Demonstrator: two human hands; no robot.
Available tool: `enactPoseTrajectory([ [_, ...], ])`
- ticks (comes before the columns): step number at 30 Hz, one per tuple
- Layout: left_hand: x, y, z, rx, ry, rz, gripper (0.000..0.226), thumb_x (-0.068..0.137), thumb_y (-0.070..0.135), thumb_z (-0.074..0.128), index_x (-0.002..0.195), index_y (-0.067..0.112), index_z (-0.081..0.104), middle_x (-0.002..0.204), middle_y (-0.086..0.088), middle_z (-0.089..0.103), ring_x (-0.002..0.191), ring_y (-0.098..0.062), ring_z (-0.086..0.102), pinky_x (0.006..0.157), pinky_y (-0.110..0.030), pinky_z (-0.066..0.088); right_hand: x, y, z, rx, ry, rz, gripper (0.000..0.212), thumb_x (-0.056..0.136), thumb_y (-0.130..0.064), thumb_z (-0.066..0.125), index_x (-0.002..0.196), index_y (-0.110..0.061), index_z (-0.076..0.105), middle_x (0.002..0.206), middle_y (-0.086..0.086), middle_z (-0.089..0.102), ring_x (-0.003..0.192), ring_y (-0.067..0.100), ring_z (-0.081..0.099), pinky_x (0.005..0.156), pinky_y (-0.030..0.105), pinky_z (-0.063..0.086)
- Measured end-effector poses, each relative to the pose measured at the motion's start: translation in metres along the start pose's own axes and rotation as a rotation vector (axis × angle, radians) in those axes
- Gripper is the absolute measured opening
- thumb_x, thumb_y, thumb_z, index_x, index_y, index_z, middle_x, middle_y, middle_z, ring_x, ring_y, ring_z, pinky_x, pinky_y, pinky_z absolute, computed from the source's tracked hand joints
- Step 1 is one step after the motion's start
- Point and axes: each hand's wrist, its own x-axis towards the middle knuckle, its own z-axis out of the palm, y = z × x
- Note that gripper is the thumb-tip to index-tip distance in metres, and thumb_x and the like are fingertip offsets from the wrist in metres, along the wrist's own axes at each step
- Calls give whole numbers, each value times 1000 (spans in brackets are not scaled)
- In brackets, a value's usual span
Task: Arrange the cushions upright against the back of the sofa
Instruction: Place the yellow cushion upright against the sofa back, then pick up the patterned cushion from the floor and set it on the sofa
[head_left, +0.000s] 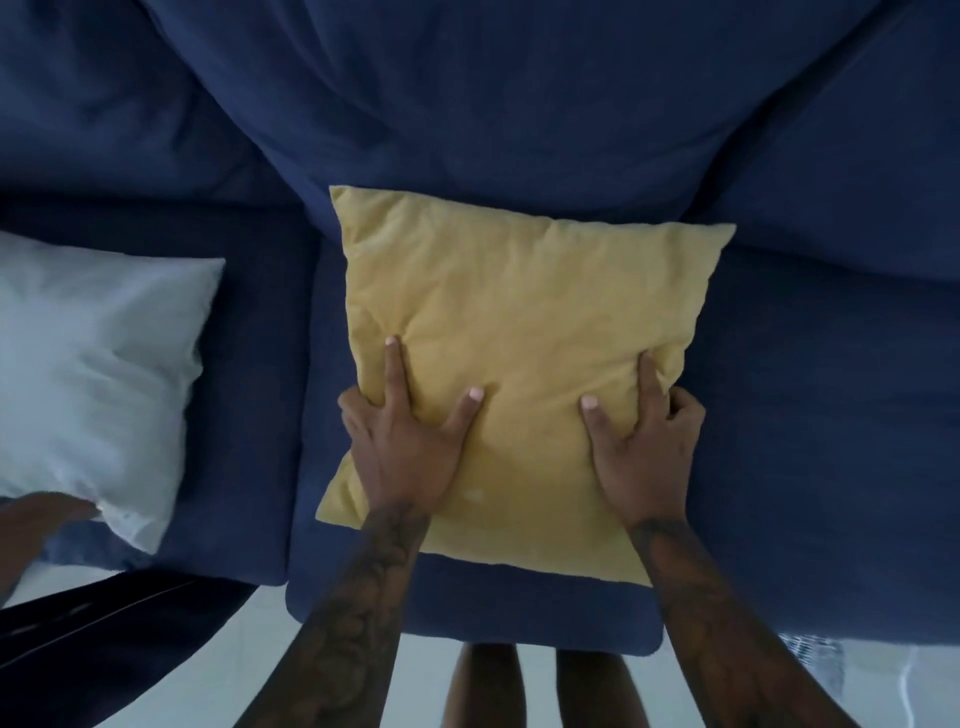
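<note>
a plain mustard-yellow cushion (519, 364) lies on a deep navy blue sofa (519, 104). to its left is a plain white cushion (98, 374). dark tattoo patterns cover both forearms (358, 597). the floor (218, 670) is pale grey-white.

We see a dark blue fabric sofa (519, 104) filling most of the view. Its back cushions occupy the far part; the seat cushions lie nearer, divided by a seam left of centre. The upholstery shows soft creases. Along the near edge we see a pale, smooth floor (218, 675). Lighting is dim and cool, without hard shadows. No wall or window appears.
</note>
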Motion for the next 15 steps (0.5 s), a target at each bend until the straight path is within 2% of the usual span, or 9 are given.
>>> enactPoseTrajectory([
  [5, -8, -4, 1, 54, -18, -34, 114, 68, 100, 45, 163, 54, 0, 142, -9, 28, 128, -35, 37, 108, -53, 42, -7, -2, -2, -51, -53, 4, 98, 81, -91, 43, 165, -50, 15, 164, 9, 23, 149, 35, 28, 123, 57, 32],
  [8, -18, 4, -9, 113, 8, -41, 113, 71, 101, 35, 166, 45, 7, 158, -15, 22, 138, -40, 30, 115, -59, 33, -17, -3, -12, -20, -79, 5, 96, 83, -88, 43, 167, -49, 15, 169, 12, 20, 153, 35, 24, 124, 57, 29],
  [12, -50, 15, -16, 50, 39, 89, 105, 85, 86, 46, 168, 32, 11, 174, -9, 3, 157, -38, 7, 127, -59, 13, -45, 11, -31, -1, -41, -76, 95, 88, -90, 39, 167, -40, 23, 170, 9, 23, 154, 33, 26, 122, 56, 33],
  [15, -79, 16, -6, -9, -7, 212, 103, 87, 77, 56, 168, 30, 13, 176, 0, 7, 160, -26, 4, 129, -53, 10, -71, 35, -43, 23, -5, -69, 94, 89, -87, 38, 167, -35, 27, 169, 6, 28, 154, 29, 28, 121, 53, 34],
])
